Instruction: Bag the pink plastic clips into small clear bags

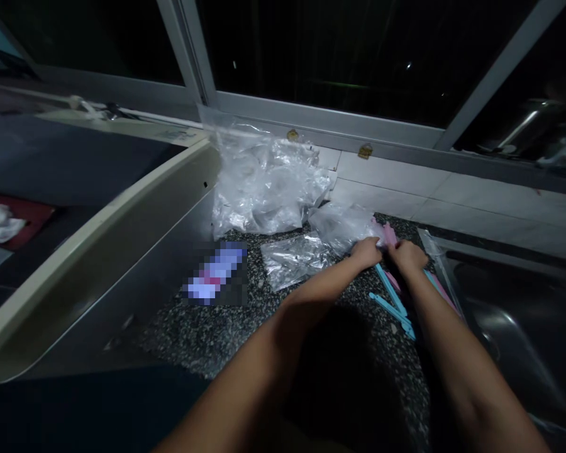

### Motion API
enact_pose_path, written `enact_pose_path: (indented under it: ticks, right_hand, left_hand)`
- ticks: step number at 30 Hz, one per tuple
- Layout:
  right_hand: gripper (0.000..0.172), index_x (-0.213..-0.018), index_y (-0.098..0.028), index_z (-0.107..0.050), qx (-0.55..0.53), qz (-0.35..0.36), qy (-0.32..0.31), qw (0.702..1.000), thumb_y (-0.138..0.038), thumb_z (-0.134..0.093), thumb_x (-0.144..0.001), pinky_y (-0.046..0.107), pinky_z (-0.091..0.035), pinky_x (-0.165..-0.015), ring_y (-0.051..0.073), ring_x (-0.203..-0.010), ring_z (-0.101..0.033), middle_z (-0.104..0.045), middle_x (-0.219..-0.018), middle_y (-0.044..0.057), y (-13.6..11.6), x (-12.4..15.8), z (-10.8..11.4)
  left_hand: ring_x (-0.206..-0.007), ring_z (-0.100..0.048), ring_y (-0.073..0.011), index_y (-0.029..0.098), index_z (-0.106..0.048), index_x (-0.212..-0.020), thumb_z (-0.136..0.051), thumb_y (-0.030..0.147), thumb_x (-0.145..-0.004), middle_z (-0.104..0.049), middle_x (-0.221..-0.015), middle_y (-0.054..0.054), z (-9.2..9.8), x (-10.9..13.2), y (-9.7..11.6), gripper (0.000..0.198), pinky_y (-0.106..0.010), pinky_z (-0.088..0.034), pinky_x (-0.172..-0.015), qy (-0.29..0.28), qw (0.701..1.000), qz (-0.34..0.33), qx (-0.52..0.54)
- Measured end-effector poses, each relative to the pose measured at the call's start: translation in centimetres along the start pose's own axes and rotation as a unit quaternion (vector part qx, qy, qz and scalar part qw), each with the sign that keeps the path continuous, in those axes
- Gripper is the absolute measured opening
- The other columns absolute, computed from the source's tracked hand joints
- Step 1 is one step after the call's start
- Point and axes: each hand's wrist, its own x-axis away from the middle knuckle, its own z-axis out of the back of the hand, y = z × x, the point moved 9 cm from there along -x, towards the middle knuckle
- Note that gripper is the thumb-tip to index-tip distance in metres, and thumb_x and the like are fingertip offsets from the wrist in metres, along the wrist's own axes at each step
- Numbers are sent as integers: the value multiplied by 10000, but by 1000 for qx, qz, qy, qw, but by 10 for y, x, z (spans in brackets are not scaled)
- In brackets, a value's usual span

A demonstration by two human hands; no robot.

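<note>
My left hand (368,253) is closed on the edge of a clear plastic bag (339,223) over the dark speckled counter (226,333). Right beside it, my right hand (409,258) is closed around a pink plastic strip (389,234), which looks like a bag clip and meets the bag's edge. Light-blue plastic clips (390,307) lie just below my hands, one spread in a V. More pink and blue strips (441,290) show past my right wrist. A flat clear bag (295,258) rests left of my left hand.
A heap of clear plastic bags (268,182) sits against the tiled wall (396,182). Left of it stands a large pale-rimmed panel (122,195). A blurred-out bright screen (217,272) lies on the counter. At the right is a metal sink (509,321), below the window (334,50).
</note>
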Motion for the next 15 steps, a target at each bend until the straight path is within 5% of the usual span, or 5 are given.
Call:
enact_pose_path:
  ticks: [8,15]
  right_hand:
    - [467,-1104,-121,-608,-13,-1,-1,1000,-424,-422,-801,406,-438,-749,337,-1008,-575,-627,-1059,207,2,20,5]
    - [395,-1050,-122,-627,-18,77,102,992,-373,-417,-828,357,-413,-689,297,-927,-594,-644,-998,185,-17,43,43]
  left_hand:
    - [-1114,-510,-180,142,-583,-1112,-483,144,-762,-582,-1190,-67,14,24,6,363,-275,-384,-984,27,998,-44,22]
    - [-904,-592,-173,117,-649,-982,-499,131,-745,-650,-1033,-80,43,65,-1,281,-292,-460,-860,41,994,-44,94]
